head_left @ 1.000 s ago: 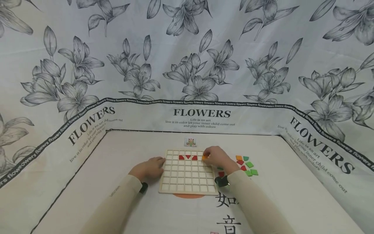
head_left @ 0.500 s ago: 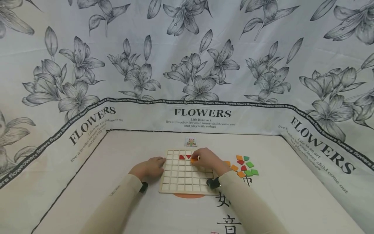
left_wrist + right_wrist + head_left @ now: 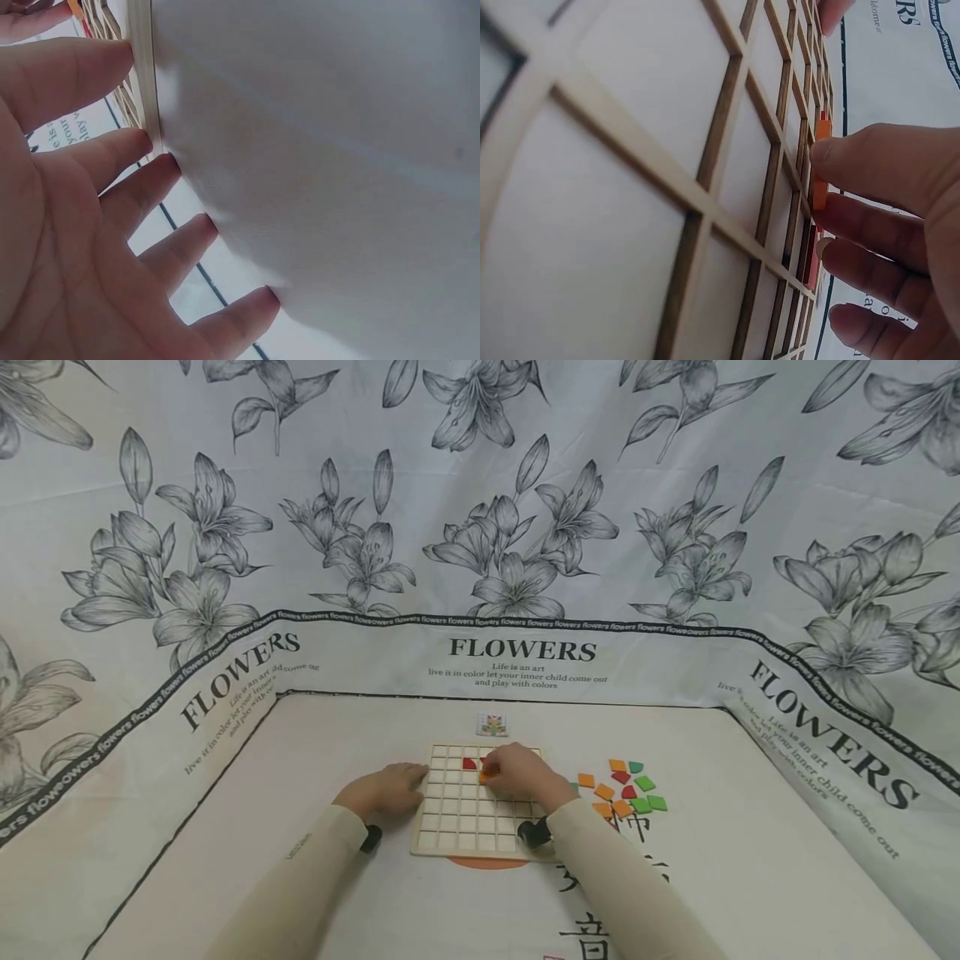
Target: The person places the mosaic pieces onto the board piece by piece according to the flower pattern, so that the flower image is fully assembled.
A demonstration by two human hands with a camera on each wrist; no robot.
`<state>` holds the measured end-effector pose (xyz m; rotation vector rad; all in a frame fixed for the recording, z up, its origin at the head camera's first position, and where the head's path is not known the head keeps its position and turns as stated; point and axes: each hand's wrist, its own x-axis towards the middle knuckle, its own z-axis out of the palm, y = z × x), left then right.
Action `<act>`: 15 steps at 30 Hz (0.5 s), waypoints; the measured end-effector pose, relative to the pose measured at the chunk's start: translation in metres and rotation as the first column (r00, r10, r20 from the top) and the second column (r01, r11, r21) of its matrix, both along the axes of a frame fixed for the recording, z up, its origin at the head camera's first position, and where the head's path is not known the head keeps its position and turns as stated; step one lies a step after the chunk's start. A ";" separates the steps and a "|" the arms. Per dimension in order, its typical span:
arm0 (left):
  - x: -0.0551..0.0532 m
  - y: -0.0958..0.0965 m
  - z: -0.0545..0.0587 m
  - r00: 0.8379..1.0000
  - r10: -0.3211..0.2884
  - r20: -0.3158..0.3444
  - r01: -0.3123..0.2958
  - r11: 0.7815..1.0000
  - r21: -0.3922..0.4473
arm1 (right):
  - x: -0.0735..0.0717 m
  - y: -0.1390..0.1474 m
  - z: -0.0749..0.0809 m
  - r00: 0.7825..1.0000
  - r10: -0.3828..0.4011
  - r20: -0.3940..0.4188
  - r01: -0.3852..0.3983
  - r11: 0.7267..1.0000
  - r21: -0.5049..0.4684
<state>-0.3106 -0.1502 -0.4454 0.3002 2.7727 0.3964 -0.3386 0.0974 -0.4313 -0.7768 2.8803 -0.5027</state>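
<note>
A wooden grid board [image 3: 446, 816] with square compartments lies on the table. My right hand [image 3: 519, 772] pinches an orange square tile [image 3: 823, 166] between thumb and forefinger over the board's upper middle. In the head view a red tile [image 3: 469, 764] sits in a second-row compartment, left of that hand. Another red tile [image 3: 811, 259] shows under the fingers in the right wrist view; the hand hides part of the row. With its fingers spread and fairly straight, my left hand [image 3: 391, 789] rests its thumb and fingertips against the board's left edge.
Right of the board lie loose orange, red and green tiles [image 3: 619, 778]. A small card [image 3: 492, 725] with a colourful pattern lies just beyond the board. Printed floral cloth [image 3: 517, 662] rises behind the table and on both sides.
My right hand has moved left across the board with the orange tile, from near its right side to the upper middle. The left hand has stayed at the left edge.
</note>
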 end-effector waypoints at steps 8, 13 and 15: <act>0.000 0.000 0.002 1.000 0.007 0.008 -0.007 1.000 0.011 | -0.001 -0.002 0.001 1.000 -0.017 -0.010 0.017 1.000 0.013; 0.001 -0.001 0.001 1.000 0.002 0.008 -0.002 1.000 0.015 | -0.002 -0.002 -0.001 1.000 -0.008 -0.022 0.008 1.000 -0.002; 0.001 0.000 0.000 1.000 0.005 0.010 -0.005 1.000 0.010 | -0.002 -0.002 -0.002 1.000 -0.008 -0.028 0.008 1.000 -0.005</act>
